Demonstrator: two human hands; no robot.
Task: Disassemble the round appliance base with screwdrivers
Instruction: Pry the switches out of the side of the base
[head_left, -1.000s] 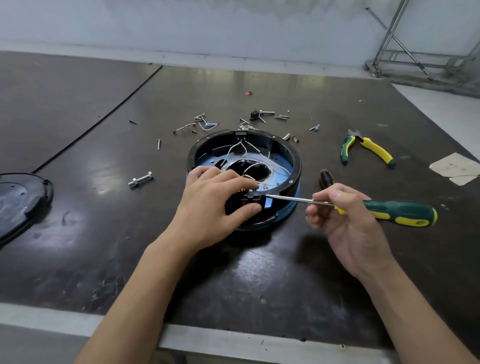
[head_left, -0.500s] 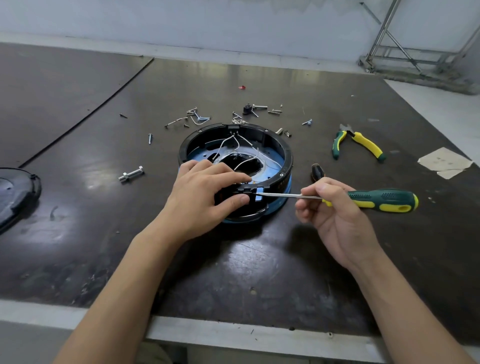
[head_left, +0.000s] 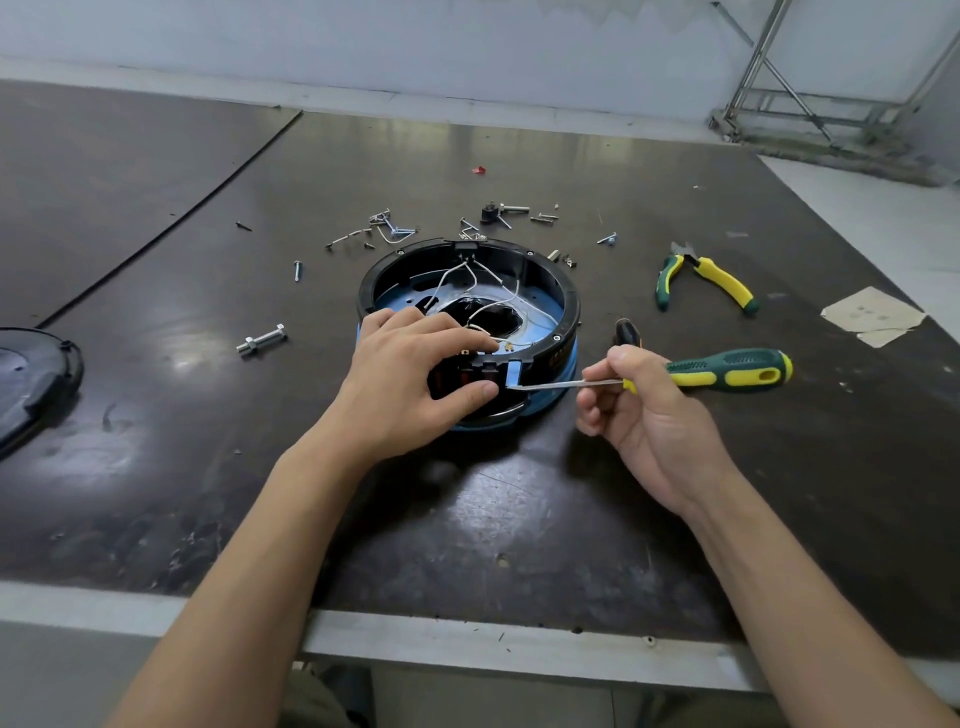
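table (head_left: 519, 519): dark, holds all.
base (head_left: 561, 291): mid-table, open side up, wires loose inside.
left hand (head_left: 410, 379): fingers curled over near rim, thumb on outer wall, clamped on base, likely steadying it against prying.
right hand (head_left: 644, 421): fingers pinched on screwdriver (head_left: 727, 370) shaft by handle, likely for fine control; tip at blue tab on near wall.
pliers (head_left: 717, 278): right of base, apart.
bolt (head_left: 262, 340), screws (head_left: 384, 226): scattered left and behind base, seemingly removed parts.

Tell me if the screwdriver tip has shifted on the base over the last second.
Yes. The tip of the screwdriver has dropped from level with the black rim of the base down the outer wall, to the foot of the blue tab.
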